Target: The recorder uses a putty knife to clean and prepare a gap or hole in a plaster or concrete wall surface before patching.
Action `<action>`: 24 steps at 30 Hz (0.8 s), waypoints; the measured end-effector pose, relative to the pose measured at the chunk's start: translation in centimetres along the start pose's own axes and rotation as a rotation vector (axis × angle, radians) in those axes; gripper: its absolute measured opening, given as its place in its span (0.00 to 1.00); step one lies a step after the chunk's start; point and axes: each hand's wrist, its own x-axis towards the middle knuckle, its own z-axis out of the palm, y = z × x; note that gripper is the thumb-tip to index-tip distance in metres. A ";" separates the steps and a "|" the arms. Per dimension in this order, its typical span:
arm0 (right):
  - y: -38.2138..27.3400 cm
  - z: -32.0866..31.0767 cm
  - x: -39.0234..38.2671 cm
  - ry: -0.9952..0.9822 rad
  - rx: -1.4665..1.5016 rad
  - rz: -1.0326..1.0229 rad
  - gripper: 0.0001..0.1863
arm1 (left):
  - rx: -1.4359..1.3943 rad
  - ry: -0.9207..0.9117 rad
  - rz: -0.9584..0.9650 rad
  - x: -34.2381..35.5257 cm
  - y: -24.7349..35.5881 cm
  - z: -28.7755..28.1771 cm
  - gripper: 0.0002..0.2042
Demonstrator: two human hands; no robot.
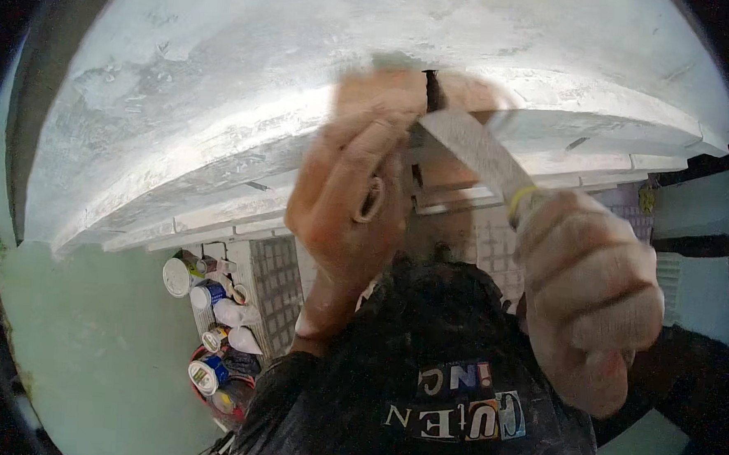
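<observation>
My right hand point(588, 280) is closed round the handle of a putty knife point(477, 151). Its grey blade points up and to the left, with the tip at or close to the fingers of my left hand point(341, 201). Those fingers are curled and seem to grip a flat, brown, blurred piece point(377, 90) whose kind I cannot make out. A dark gap runs down its right side. Both hands look dusty, and they are just in front of a stepped white plaster moulding point(229, 130). My left palm is hidden.
Above is a patchy whitish plaster surface point(309, 27). Below left, tubs point(182, 276), bags point(236, 313) and a red container point(199, 392) stand on the pale green floor point(95, 337). A grid-patterned panel point(278, 281) is beside them.
</observation>
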 end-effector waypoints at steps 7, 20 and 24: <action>-0.9 -3.0 0.1 -0.138 0.073 -0.060 0.09 | 0.151 0.048 0.013 0.9 -2.2 -0.9 0.11; 3.3 -2.6 -0.8 0.026 0.208 -0.032 0.11 | 0.227 0.044 -0.003 0.5 -1.5 -0.1 0.15; 1.9 -2.9 -0.8 -0.032 0.267 -0.053 0.13 | 0.221 0.063 -0.018 0.2 -1.4 0.0 0.14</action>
